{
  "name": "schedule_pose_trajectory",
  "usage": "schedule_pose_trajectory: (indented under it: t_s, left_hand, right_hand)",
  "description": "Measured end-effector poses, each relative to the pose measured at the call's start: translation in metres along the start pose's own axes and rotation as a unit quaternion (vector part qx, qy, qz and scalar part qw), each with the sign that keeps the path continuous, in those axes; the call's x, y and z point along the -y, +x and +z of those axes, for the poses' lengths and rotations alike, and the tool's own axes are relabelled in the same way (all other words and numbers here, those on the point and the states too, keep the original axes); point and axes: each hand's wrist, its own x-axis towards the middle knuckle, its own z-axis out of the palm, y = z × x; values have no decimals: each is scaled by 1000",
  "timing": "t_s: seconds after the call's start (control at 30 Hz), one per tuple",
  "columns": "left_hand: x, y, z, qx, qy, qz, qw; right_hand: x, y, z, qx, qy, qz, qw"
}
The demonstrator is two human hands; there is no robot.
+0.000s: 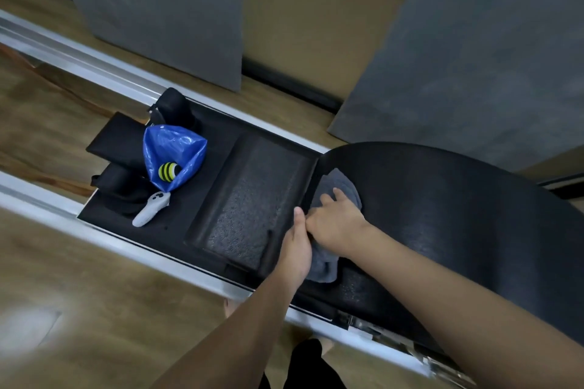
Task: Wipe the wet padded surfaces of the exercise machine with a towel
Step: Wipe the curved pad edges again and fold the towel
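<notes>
There is only one view, from a camera on the person's head, and it looks forward and steeply down from close above. The exercise machine (pixel 442 215) runs from the far left to the near right of the picture, with wooden floor (pixel 94 278) on the near left. Both forearms come in from the near edge.

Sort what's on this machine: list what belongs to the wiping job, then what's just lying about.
Part of the job:
- grey towel
- curved black pad, under the towel
- flat black pad, speckled with droplets
- right hand, on the towel
- left hand, at the towel's edge

Just lying about:
- blue bag
- yellow-and-black striped ball, inside the bag
- white controller
</notes>
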Motion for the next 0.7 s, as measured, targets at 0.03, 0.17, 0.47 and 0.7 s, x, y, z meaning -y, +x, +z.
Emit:
schedule_pose_trajectory:
  t_s: [0.03,0.17,0.47,0.7]
  left_hand:
    - [-4,-3,10,6,3,10,1000]
    - [-7,-15,44,34,42,52,997]
    - [-10,-58,120,69,288,288,911]
    - [15,-90,178,88,442,423,786]
  right_hand:
    - [-7,-12,2,-17,4,7,1000]
    - [-33,-55,15,-99,46,32,994]
    - [-64,-154,89,-312,139,121,932]
    - [-71,-223,160,-371,201,173,890]
